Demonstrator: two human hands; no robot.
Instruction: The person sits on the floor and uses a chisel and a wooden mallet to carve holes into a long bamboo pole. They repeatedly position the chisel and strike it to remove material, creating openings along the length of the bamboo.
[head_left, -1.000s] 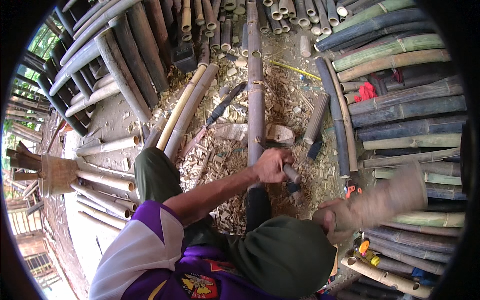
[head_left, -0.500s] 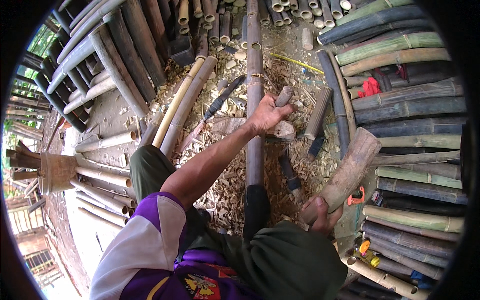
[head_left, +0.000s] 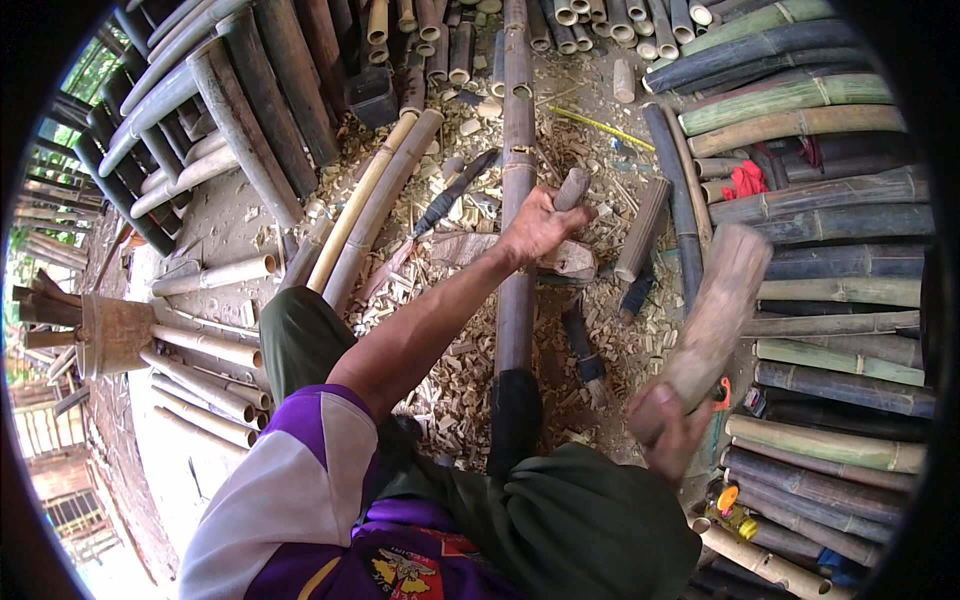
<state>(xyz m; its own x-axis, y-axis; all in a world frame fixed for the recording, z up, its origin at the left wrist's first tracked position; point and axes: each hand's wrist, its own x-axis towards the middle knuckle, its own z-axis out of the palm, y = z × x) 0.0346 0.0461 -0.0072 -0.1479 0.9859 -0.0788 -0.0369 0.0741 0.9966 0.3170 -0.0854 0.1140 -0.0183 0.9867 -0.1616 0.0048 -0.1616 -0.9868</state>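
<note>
On the purple-and-white shirt (head_left: 270, 490), small lettering (head_left: 381, 571) was borne beside a yellow emblem (head_left: 408, 572), only partly legible.

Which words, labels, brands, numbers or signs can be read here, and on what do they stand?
Purple-and-white shirt: its red and yellow chest emblem bears small lettering, which I will not copy out.
Long yellow strip: any markings are too small to read.
I see no other text clear enough to read.
</note>
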